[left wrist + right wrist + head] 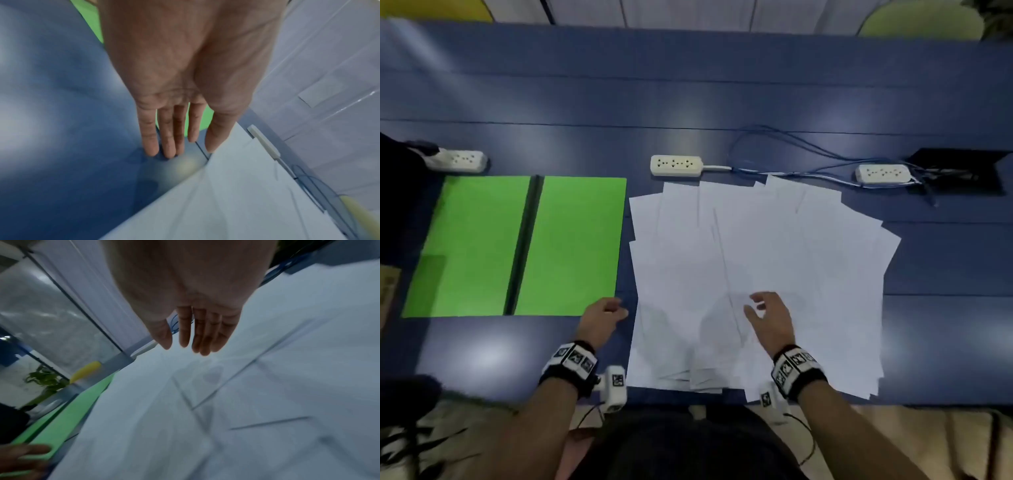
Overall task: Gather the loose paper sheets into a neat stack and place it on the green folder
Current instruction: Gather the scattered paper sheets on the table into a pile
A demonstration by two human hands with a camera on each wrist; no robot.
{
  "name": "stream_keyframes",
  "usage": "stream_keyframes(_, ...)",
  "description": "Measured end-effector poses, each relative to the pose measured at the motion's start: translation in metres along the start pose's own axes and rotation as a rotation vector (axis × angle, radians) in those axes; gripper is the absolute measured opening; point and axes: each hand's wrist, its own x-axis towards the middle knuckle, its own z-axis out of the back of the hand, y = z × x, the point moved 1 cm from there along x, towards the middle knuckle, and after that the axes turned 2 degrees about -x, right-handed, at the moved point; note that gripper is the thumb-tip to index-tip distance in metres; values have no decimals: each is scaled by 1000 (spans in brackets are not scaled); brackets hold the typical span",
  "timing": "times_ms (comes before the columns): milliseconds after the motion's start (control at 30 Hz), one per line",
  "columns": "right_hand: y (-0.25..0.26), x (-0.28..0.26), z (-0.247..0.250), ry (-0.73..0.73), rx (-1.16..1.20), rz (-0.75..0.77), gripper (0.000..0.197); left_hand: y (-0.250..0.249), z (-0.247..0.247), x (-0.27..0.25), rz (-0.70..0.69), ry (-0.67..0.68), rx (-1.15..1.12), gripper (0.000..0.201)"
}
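Observation:
Several white paper sheets (774,260) lie fanned and overlapping on the blue table (688,96), right of centre. An open green folder (565,246) lies flat to their left, a dark spine down its middle. My left hand (607,313) hovers over the bare strip between folder and sheets, fingers (168,142) straight and empty, the thumb near the sheets' (236,194) left edge. My right hand (767,311) is held above the near middle of the sheets (246,402), fingers (205,334) relaxed and holding nothing, its shadow on the paper below. The folder (68,415) shows as a green strip in the right wrist view.
Three white power strips (676,165) (458,160) (883,173) lie in a row behind the folder and sheets. Blue cables (791,150) run to a black box (962,169) at the back right. The table's near edge runs just under my wrists.

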Motion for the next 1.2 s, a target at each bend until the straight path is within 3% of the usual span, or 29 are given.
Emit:
stream_keyframes(133, 44, 31, -50, 82, 56, -123, 69, -39, -38, 8, -16, -72, 17, 42)
stream_keyframes(233, 53, 43, -71, 58, -102, -283, 81, -40, -50, 11, -9, -130, 163, 43)
stream_keyframes(367, 53, 48, -78, 53, -255, -328, 50, -43, -55, 8, -12, -170, 289, 40)
stream_keyframes(500, 40, 49, -68, 58, -137, -271, 14, -43, -54, 6, -49, -210, 270, 37)
stream_keyframes(700, 20, 40, -34, -35, -15, -308, 8, -44, -56, 9, -51, -220, 235, 34)
stream_keyframes(900, -9, 75, 36, -218, -205, -377, 32, -44, -54, 14, -39, -194, 275, 38)
stream_keyframes(1033, -23, 108, 58, -206, -340, -514, 37, -42, -55, 16, -32, -195, 295, 33)
stream_keyframes(1200, -24, 121, 61, -179, -316, -512, 31, -41, -56, 18, -42, -193, 357, 27)
